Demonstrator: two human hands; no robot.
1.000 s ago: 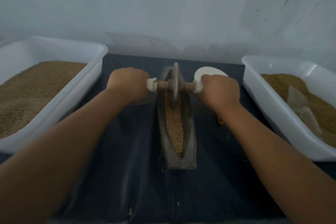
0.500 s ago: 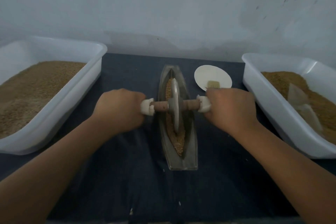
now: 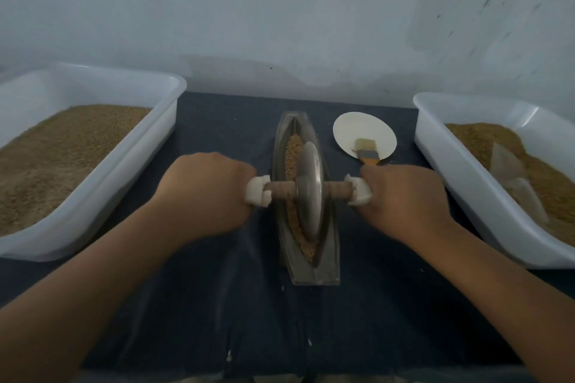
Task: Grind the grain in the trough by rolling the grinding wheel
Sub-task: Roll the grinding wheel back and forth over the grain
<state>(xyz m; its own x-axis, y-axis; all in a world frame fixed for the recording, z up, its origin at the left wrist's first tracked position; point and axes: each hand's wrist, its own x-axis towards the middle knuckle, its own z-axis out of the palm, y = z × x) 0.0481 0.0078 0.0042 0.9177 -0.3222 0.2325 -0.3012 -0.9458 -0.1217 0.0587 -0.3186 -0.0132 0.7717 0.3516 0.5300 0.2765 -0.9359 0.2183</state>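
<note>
Two-handed, rolls the grinding wheel (image 3: 309, 193) over grain (image 3: 292, 149) in the trough (image 3: 326, 270), left hand (image 3: 202, 193) and right hand (image 3: 404, 196) fingers (image 3: 368, 179) curled tight round its axle (image 3: 281, 193); next needs even downward pressure.

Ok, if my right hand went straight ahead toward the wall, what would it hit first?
Probably the brush resting on the paper plate; its handle ends just ahead of your right hand. That hand grips the axle of the grinding wheel, raised, so it may pass over; depth is unclear.
</note>
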